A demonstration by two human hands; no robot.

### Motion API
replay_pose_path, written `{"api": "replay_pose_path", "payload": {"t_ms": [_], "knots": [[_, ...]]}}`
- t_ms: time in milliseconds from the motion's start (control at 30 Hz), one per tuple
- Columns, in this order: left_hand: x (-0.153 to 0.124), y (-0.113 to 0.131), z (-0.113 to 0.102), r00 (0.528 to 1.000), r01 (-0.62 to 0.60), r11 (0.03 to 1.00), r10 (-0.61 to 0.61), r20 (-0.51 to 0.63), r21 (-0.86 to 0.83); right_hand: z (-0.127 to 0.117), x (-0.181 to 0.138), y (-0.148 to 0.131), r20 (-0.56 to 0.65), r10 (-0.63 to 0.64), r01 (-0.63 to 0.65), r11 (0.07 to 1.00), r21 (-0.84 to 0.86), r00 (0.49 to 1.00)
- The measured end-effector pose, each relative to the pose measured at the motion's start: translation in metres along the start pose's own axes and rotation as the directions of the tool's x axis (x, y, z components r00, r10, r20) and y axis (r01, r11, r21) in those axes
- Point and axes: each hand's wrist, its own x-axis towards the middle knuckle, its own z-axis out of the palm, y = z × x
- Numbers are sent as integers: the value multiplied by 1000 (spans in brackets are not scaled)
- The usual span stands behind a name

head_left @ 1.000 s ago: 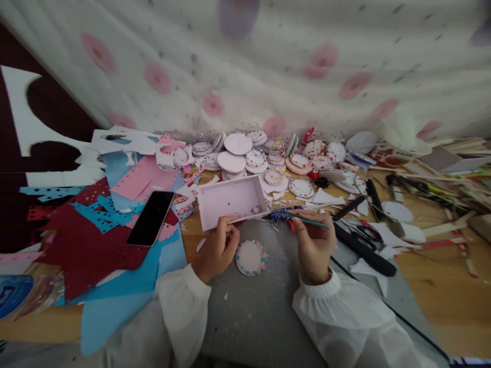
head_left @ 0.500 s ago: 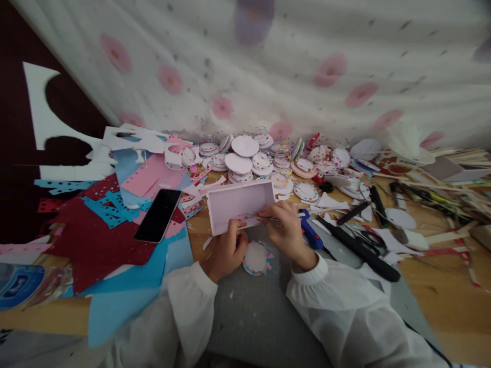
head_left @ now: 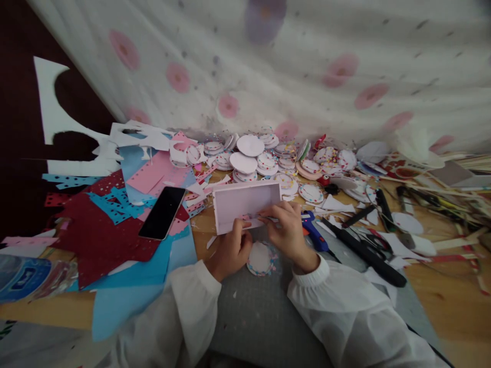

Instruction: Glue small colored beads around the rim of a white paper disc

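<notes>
A shallow pale box stands tilted in front of me, its open side facing me. My left hand is closed at the box's near wall, its index finger reaching over the rim. My right hand pinches something small and thin inside the right part of the box; the fingers mostly hide it. Small pinkish bits lie on the box floor near both sets of fingertips. Just below the hands, a round white disc edged with blue and pink decoration lies on the grey cutting mat.
Decorated discs are piled along the curtain. To the left lie a phone, coloured sheets and a plastic bottle. A blue glue gun, a long black-handled tool and scissors lie to the right.
The whole view has shifted slightly, so everything sits a little further right. My right fingers have tilted and closed in over the thin thing; a darker tip seen by them before is now hidden.
</notes>
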Motion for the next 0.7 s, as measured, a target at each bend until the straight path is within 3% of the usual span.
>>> {"api": "replay_pose_path", "payload": {"t_ms": [167, 333, 500, 700], "knots": [[0, 0, 0, 1000, 17, 1000, -17, 2, -22, 3, 1, -1, 17, -17, 17, 1000, -17, 1000], [1, 1, -1, 998, 52, 997, -50, 31, -60, -11, 2, -3, -132, 56, -46, 996, 79, 990], [1, 2, -1, 997, 62, 986, -54, 52, -152, -26, -10, -3, -237, 220, -144, 944, 297, 946], [2, -6, 3, 1000, 25, 966, -25, 4, -256, -26, -39, 2, -255, 461, -285, 810, 513, 850]]}}
